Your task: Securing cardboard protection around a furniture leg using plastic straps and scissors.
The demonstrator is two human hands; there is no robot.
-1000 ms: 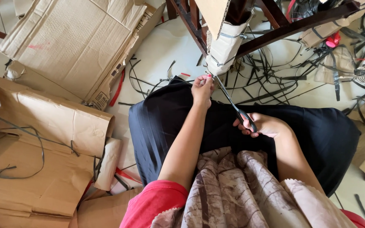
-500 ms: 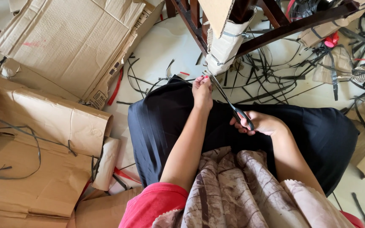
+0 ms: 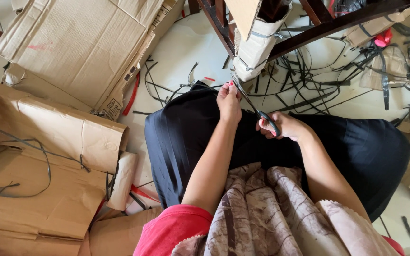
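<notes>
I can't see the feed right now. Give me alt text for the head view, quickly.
Seen from above, the right hand holds scissors pointed at the cardboard wrapping on a dark wooden leg, with the left hand beside the blades. The person sits on a pale floor among flattened cardboard boxes and black strap offcuts.

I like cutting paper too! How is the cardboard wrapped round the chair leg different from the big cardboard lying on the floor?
The wrapped cardboard is pale, curled round the wooden leg and bound with dark straps; the flat cardboard sheet is browner, spread out and unbound. The wrapped piece is smaller. The left hand and the scissors in the right hand are at the wrapped piece; the sheet lies untouched. Both are corrugated cardboard.
</notes>
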